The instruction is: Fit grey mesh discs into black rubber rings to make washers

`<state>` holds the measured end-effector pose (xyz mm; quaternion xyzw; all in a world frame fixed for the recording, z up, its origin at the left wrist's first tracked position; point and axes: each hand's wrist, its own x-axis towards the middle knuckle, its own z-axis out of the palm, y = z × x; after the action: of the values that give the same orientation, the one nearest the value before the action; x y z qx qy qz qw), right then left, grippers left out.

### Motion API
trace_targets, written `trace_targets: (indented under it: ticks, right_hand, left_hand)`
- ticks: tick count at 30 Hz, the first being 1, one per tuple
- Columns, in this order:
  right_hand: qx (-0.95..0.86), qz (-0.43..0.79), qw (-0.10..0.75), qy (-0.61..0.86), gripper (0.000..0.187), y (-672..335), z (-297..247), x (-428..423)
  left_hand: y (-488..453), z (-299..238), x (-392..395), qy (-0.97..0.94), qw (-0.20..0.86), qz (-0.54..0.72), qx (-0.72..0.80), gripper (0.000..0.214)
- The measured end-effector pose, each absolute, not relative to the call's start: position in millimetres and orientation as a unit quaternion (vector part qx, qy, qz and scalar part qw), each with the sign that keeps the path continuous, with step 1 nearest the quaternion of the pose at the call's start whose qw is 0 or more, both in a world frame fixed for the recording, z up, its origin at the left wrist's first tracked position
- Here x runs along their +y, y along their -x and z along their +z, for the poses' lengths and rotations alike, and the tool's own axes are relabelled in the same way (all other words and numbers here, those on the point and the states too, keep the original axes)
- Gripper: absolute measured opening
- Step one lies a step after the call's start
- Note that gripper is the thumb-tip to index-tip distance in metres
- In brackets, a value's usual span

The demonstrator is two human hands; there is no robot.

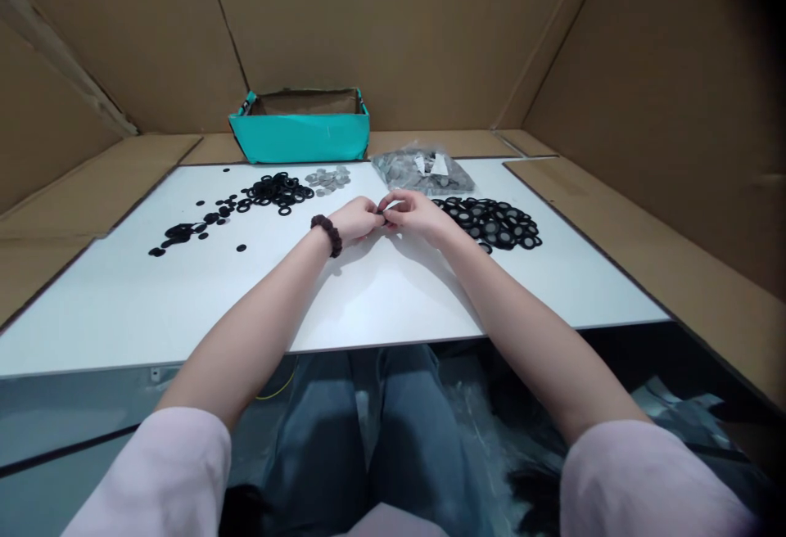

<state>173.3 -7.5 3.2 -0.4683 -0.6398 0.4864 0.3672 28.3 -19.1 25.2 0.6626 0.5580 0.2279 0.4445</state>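
Observation:
My left hand (pixel 359 218) and my right hand (pixel 411 211) meet at the middle of the white board (pixel 381 291), fingertips pinched together on a small dark piece that I cannot make out. A dark bead band circles my left wrist. To the right of my right hand lies a pile of black rings with mesh discs in them (pixel 494 223). Left of my hands lies a heap of plain black rubber rings (pixel 277 191), with more scattered further left (pixel 184 232). A small heap of grey mesh discs (pixel 328 180) lies behind.
A clear plastic bag of grey discs (pixel 423 170) lies behind my right hand. A teal box (pixel 300 134) stands at the back. Cardboard walls enclose the board on three sides. My knees show below the front edge.

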Motion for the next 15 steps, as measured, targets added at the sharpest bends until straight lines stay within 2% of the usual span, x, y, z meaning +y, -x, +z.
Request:
trace_targets:
  ticks: [2,7,12,15]
  right_hand:
    - [-0.648,0.482,0.357,0.469,0.009,-173.2,2.3,-7.2]
    - [-0.617,0.485,0.413,0.462,0.014,-173.8,2.6,-7.0]
    - [-0.656,0.466,0.37,0.466,0.01,-174.6,4.5,-7.4]
    - [-0.651,0.447,0.396,0.469,0.011,-174.0,5.1,-7.7]
  left_hand:
    - [-28.5,24.3,-18.7,-0.67,0.455,0.213,0.547,0.013]
    - [-28.0,21.4,-14.9,-0.636,0.456,0.264,0.564,0.019]
    - [-25.6,24.1,-15.2,-0.673,0.464,0.21,0.537,0.015]
    - [-26.7,26.4,-17.0,-0.663,0.469,0.231,0.536,0.014]
